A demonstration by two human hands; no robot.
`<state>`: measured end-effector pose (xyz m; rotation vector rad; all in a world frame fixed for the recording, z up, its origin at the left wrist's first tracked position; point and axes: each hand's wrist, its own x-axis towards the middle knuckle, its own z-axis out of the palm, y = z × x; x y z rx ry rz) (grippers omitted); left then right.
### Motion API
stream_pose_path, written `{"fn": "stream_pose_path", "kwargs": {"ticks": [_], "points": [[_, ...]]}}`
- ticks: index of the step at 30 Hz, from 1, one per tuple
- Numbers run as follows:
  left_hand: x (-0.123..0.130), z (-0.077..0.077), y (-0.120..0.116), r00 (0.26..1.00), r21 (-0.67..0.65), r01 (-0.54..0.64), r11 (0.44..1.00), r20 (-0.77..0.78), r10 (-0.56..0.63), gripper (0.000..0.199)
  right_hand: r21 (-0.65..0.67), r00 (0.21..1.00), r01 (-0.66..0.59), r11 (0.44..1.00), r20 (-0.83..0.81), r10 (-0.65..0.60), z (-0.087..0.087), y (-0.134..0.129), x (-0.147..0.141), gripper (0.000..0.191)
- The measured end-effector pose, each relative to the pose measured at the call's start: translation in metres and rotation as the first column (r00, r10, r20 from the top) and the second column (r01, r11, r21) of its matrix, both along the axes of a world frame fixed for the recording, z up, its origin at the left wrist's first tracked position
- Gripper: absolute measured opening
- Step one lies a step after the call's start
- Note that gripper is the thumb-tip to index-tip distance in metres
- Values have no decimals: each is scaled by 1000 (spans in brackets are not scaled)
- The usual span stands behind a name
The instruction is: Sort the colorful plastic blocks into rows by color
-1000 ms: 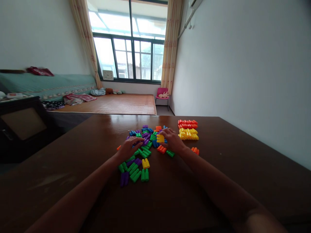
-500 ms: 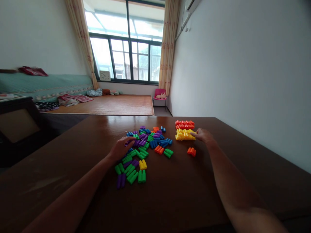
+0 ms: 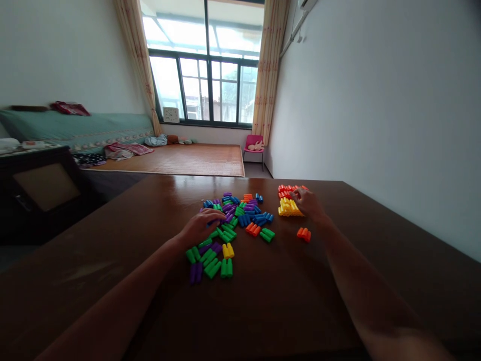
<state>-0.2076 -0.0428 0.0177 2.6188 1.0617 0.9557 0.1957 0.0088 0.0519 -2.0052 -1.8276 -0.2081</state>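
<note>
My left hand [image 3: 203,226] reaches over the left side of a loose pile of plastic tube-shaped toy blocks. Its fingers are stretched out and slightly curved above blue and purple blocks [image 3: 230,215]; they hide what lies beneath. My right hand [image 3: 308,201] is at the right end of the yellow block row [image 3: 289,207], its fingertips by the red-orange block row [image 3: 285,189] behind it. Those fingers are bent but apart, and no held block shows. A lone orange block [image 3: 304,234] lies nearer me, below the right hand.
Green blocks [image 3: 212,268], a yellow block [image 3: 228,250] and a purple block [image 3: 196,273] lie at the pile's near side. The brown table [image 3: 263,311] is glossy. Beyond it are a bed [image 3: 180,159], a pink chair [image 3: 254,142] and a dark cabinet [image 3: 41,185].
My right hand has moved from the yellow row's end towards the red-orange row. My left hand's fingers have straightened over the pile. The whole view has shifted slightly.
</note>
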Motion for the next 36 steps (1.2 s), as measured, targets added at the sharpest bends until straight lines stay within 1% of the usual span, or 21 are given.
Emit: {"fn": "stream_pose_path", "kwargs": {"ticks": [1,2,3,4,5,7,11,14,17,19,20,22,24,26,28,30,32,34,36], "points": [[5,5,-6,992,-51,121,991,-34,-123,30,29,999,-52,998,2,52,1,-2,-11,46],[10,9,-12,970,-108,225,968,-71,-233,32,49,994,-109,993,6,109,1,-5,-22,43],[15,13,-18,943,-160,297,942,-108,-315,34,60,986,-167,984,9,167,1,-8,-32,39],[18,17,-24,918,-203,338,919,-144,-369,36,66,976,-219,973,11,219,1,-10,-42,36],[19,20,-29,901,-237,351,906,-177,-395,38,68,964,-267,961,10,267,0,-13,-51,33],[19,24,-35,884,-281,338,898,-233,-405,39,63,936,-352,934,4,353,-2,-18,-67,29],[16,25,-38,871,-299,321,898,-278,-404,37,52,862,-504,862,-34,505,-6,-30,-93,25],[18,20,-35,897,-248,292,924,-265,-355,33,34,774,-627,778,-78,628,-8,-43,-113,20],[23,11,-30,963,-185,177,967,-169,-209,32,-5,656,-746,666,-183,732,-12,-55,-131,16],[26,5,-26,993,-150,82,985,-68,-93,32,-35,581,-800,599,-298,758,-18,-60,-141,17],[27,3,-24,999,-137,45,989,-22,-49,32,-41,551,-816,577,-356,755,-22,-60,-145,17],[28,1,-22,999,-121,10,993,41,-5,31,-20,495,-835,550,-463,735,-30,-60,-151,17],[29,1,-22,998,-115,5,993,66,3,29,39,423,-841,539,-576,700,-37,-57,-155,20],[31,1,-22,997,-113,-7,994,77,16,27,88,341,-839,537,-683,646,-43,-55,-159,27],[34,1,-23,996,-113,-15,993,87,25,26,104,297,-829,550,-751,590,-48,-53,-162,32],[36,0,-24,995,-116,2,993,96,9,30,96,306,-811,577,-771,559,-53,-51,-165,33],[37,-2,-25,994,-121,31,992,112,-17,37,95,341,-793,601,-748,569,-55,-47,-164,30],[35,-2,-24,992,-122,38,992,126,-22,44,100,391,-774,625,-701,596,-52,-39,-155,28],[29,-1,-21,992,-105,13,994,126,1,44,114,463,-723,681,-652,601,-42,-28,-135,29]]}}
